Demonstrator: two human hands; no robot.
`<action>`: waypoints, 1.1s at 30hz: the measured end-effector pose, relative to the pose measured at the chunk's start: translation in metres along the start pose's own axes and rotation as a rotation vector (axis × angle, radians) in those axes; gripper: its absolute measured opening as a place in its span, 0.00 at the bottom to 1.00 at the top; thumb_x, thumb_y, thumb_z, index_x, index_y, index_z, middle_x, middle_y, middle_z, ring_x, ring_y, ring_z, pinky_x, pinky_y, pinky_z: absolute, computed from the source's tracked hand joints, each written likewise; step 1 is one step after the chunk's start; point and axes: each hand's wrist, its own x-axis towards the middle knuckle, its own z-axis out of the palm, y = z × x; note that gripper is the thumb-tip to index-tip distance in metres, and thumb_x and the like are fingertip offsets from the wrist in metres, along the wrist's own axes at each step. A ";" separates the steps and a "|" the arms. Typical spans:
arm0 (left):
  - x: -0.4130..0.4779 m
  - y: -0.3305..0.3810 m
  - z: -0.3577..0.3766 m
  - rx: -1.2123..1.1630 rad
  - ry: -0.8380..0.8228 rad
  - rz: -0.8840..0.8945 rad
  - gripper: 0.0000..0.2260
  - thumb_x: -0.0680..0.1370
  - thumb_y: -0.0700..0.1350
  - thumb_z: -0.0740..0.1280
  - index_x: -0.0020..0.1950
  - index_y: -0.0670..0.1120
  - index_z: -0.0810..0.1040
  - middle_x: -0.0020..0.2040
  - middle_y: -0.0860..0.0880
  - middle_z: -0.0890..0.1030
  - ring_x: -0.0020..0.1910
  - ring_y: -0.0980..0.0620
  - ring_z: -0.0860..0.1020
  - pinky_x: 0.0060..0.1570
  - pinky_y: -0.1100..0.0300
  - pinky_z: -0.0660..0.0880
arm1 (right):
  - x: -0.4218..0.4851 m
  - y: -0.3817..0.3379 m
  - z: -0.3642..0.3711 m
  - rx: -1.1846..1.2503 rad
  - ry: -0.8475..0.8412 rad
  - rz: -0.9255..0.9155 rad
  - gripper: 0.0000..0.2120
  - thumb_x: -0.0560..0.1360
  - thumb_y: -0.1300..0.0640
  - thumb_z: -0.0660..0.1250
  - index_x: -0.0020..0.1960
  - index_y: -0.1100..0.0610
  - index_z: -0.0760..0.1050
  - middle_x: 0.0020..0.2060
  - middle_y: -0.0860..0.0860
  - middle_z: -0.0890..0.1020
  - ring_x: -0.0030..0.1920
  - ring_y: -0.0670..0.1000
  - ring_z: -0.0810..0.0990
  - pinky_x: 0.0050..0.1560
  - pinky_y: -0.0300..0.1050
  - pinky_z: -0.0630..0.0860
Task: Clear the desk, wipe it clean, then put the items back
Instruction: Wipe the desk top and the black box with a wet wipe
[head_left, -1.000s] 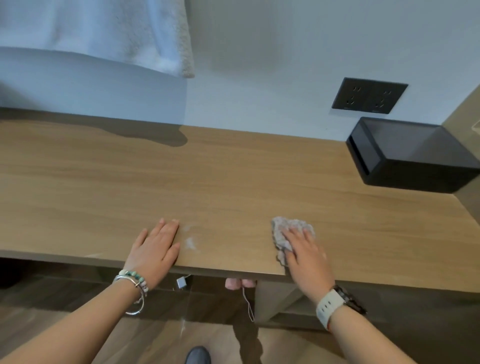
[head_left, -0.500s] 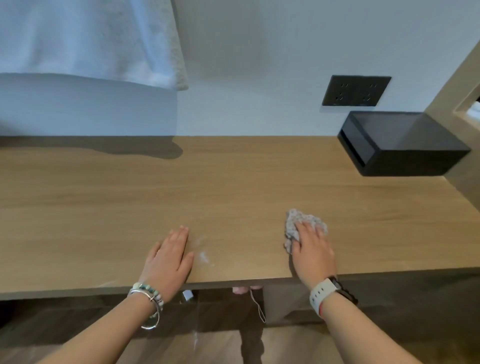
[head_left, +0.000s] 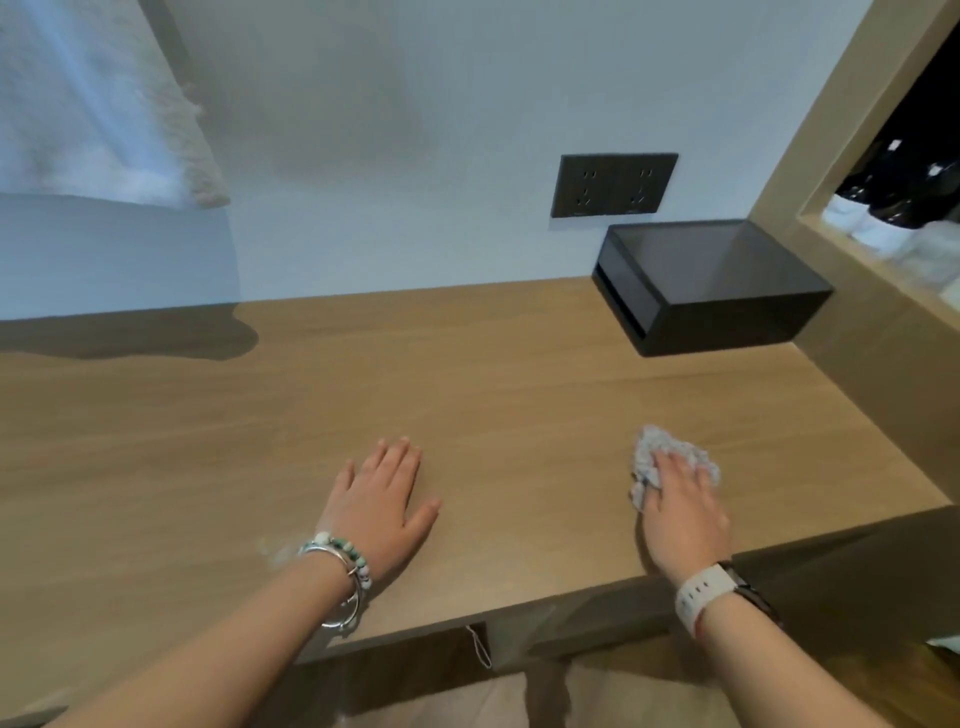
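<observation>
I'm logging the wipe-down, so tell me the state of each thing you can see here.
left hand: flat on the desk, fingers straight, holding nothing.
right hand: pressing the cloth onto the desk.
cloth: crumpled, partly under the right hand.
desk: pale smudge beside the left wrist.
black box: standing at the far right corner.
wall socket: nothing plugged in.
towel: hanging at upper left.

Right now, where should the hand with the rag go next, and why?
Probably slide the right hand and its rag away toward the black box. The rag sits pressed flat near the front edge of the desk, with a wide stretch of bare wood between it and the box. The left hand only rests flat.
</observation>
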 end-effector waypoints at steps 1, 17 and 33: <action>0.007 0.005 0.004 0.013 -0.017 -0.035 0.33 0.76 0.65 0.41 0.77 0.51 0.44 0.78 0.53 0.43 0.76 0.53 0.42 0.74 0.50 0.44 | 0.015 0.016 -0.006 -0.003 0.013 0.049 0.23 0.81 0.54 0.52 0.76 0.52 0.55 0.76 0.51 0.57 0.76 0.55 0.52 0.74 0.53 0.54; 0.028 0.014 0.011 -0.085 -0.050 -0.198 0.44 0.60 0.64 0.29 0.76 0.55 0.45 0.77 0.58 0.47 0.76 0.56 0.43 0.72 0.56 0.41 | 0.060 -0.057 0.021 -0.073 -0.296 -0.867 0.24 0.79 0.52 0.49 0.75 0.49 0.57 0.75 0.48 0.58 0.76 0.53 0.52 0.73 0.48 0.51; 0.032 0.020 0.012 -0.100 -0.037 -0.234 0.22 0.82 0.53 0.47 0.76 0.56 0.49 0.77 0.57 0.48 0.76 0.55 0.44 0.73 0.55 0.43 | 0.057 -0.024 0.014 -0.026 -0.110 -0.803 0.24 0.77 0.50 0.46 0.74 0.46 0.53 0.73 0.48 0.62 0.75 0.53 0.56 0.73 0.50 0.51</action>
